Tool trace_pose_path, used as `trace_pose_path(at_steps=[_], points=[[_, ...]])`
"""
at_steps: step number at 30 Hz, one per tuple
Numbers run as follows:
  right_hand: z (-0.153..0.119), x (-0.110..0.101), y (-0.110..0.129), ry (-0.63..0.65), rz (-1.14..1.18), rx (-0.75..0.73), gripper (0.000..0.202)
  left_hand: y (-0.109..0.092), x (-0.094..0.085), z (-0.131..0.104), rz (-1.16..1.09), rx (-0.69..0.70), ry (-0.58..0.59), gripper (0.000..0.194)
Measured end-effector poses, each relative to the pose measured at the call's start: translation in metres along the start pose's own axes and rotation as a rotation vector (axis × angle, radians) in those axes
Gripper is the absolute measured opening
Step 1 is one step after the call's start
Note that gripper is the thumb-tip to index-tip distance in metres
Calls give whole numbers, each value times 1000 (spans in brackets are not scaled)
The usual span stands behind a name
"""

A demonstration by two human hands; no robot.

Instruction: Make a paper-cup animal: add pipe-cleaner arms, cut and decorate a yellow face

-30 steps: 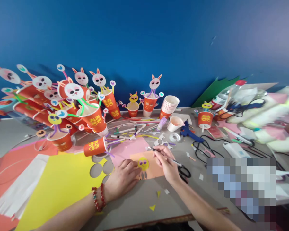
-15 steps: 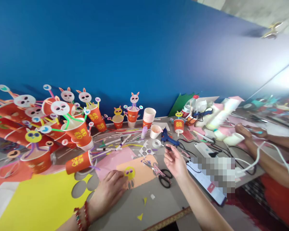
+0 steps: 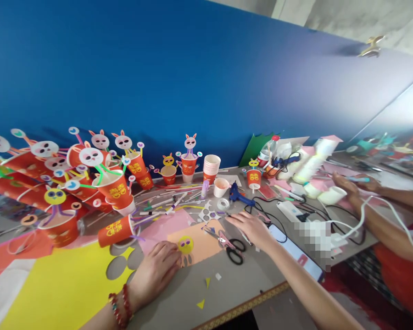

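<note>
My left hand [image 3: 158,266] lies palm down on the grey table, its fingers stretched flat and fingertips at the left edge of an orange paper sheet [image 3: 206,243]. Beside those fingertips a yellow paper disc with purple eyes [image 3: 186,245] rests on the sheet. My right hand [image 3: 250,228] is palm down with fingers extended to the left, low over the table behind the scissors [image 3: 234,255]. A small dark tip shows by its fingertips; I cannot make out what it is. Under that hand, a thin pen-like stick [image 3: 246,237] is partly hidden.
Red paper cups with paper animal faces [image 3: 113,188] crowd the left. Yellow sheet [image 3: 62,284] lies front left. A blue glue gun [image 3: 241,196], tape roll [image 3: 223,204] and small white cup [image 3: 221,187] stand behind. A phone [image 3: 296,252], cables and another person's arms [image 3: 368,220] are at right.
My right hand has gone from raised, pinching a dark pen-like thing, to palm down with fingers stretched out, lower and to the left. My left hand has stayed by the orange sheet.
</note>
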State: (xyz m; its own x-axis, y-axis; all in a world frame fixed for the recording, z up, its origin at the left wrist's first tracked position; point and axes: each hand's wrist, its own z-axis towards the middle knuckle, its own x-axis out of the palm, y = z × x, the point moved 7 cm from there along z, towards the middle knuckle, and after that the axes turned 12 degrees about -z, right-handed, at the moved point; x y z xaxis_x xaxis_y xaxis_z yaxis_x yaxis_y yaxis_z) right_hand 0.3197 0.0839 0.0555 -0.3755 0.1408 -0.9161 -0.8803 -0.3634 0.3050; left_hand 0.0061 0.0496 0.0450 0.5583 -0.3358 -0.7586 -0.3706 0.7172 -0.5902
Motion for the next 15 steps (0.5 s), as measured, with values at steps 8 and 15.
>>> trace_pose_path(at_steps=[8,15], points=[[-18,1,39,141,-160,-125,34,1,-1,-1,13,13,-15,25],[-21,11,58,196,-151,-145,23,0,0,0,47,40,-54,24]])
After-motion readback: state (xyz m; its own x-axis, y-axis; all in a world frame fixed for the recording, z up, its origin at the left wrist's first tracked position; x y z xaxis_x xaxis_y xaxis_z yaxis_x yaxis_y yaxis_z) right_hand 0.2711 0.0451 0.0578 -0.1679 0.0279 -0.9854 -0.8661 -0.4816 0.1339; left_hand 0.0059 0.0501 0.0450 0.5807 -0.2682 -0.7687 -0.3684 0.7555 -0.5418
